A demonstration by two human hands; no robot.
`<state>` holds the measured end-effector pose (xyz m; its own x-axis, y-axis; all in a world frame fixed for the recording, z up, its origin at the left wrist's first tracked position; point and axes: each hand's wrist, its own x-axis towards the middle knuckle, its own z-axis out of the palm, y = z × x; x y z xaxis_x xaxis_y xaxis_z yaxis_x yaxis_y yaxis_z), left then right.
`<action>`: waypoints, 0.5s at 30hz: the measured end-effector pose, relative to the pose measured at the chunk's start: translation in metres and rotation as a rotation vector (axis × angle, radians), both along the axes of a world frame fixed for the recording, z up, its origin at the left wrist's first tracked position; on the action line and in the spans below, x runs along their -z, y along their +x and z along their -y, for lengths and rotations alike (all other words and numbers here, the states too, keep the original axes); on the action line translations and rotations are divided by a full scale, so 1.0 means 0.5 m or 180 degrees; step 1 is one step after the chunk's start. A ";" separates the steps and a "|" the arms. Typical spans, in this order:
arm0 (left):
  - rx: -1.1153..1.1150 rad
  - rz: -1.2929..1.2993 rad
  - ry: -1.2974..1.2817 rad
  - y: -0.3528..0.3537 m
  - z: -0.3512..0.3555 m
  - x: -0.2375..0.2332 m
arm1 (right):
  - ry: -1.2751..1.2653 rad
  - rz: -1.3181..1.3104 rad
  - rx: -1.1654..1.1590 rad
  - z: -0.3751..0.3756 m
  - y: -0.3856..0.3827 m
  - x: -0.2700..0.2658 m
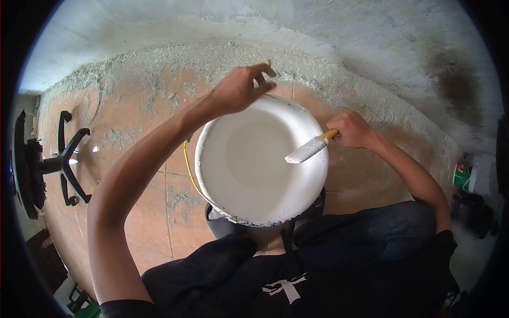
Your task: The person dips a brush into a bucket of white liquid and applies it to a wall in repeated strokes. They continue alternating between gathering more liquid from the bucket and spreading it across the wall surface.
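A round white bucket (314, 183) stands on the floor between my legs, with smooth off-white paste or liquid (254, 153) inside and a yellow handle (192, 172) hanging at its left side. My right hand (352, 130) is closed round the wooden handle of a wide brush (308, 150). The brush's white-coated bristles point left over the bucket's right inner side. Above the bucket's far rim is my left hand (246, 89), its fingers apart and curved, holding nothing that I can make out.
Scraped flakes (151, 66) cover the tiled floor (143, 196) along the patchy wall (175, 24). An overturned chair with a black wheeled base (64, 159) lies at the left. A green package (463, 175) and dark items are at the far right.
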<state>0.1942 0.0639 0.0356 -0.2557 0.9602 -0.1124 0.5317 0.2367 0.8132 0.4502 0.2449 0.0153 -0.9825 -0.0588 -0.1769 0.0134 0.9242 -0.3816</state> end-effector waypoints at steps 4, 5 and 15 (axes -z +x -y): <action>0.0788 -0.0592 0.0573 0.001 -0.003 0.032 | -0.0014 0.0108 0.0051 -0.001 0.004 0.004; 0.1022 -0.0759 0.0905 -0.002 -0.004 0.048 | -0.0004 0.0141 0.0054 -0.002 0.003 0.006; 0.0570 -0.1125 0.0538 0.038 0.006 0.028 | -0.0052 0.0208 0.0158 0.003 0.004 0.002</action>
